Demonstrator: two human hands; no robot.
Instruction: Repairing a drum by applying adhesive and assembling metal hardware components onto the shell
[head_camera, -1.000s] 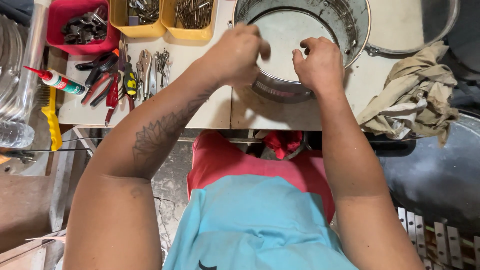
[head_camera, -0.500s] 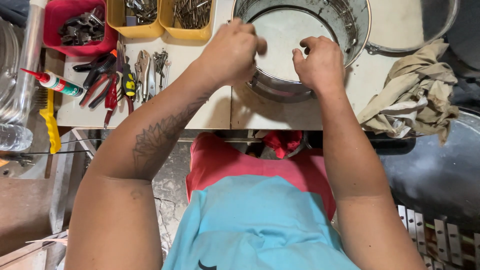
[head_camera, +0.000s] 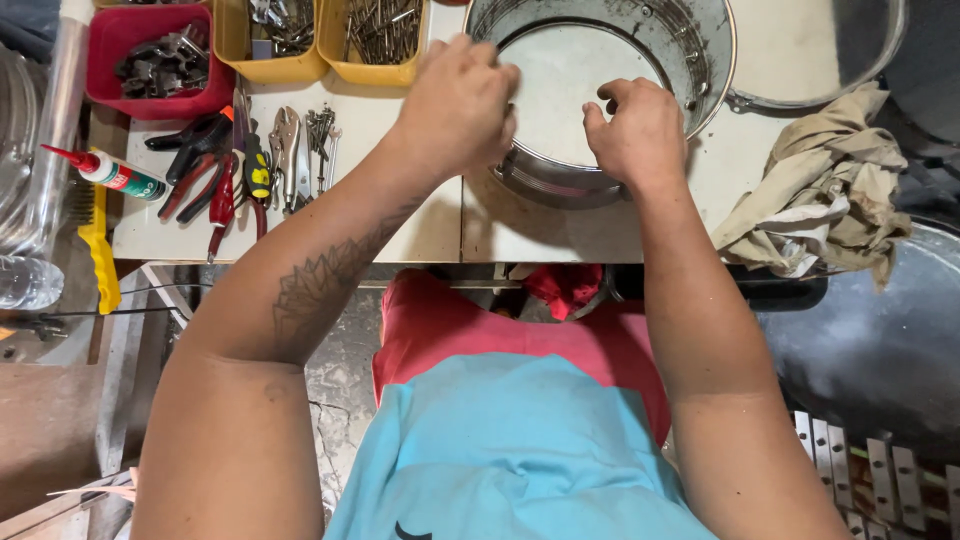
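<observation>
Far left on bench (head_camera: 420, 225): red bin (head_camera: 120, 40), pliers (head_camera: 205, 170). Our left hand (head_camera: 455, 105) curled shut, pinching near rim of metal drum shell (head_camera: 600, 170), bench centre. Right hand (head_camera: 640, 135) half-curled, fingertips on same rim. Looks like rim fitting; next needs even press round edge.

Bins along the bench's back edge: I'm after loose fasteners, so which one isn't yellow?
The red bin, farthest left, holding dark metal parts; the two yellow bins sit to its right.
</observation>
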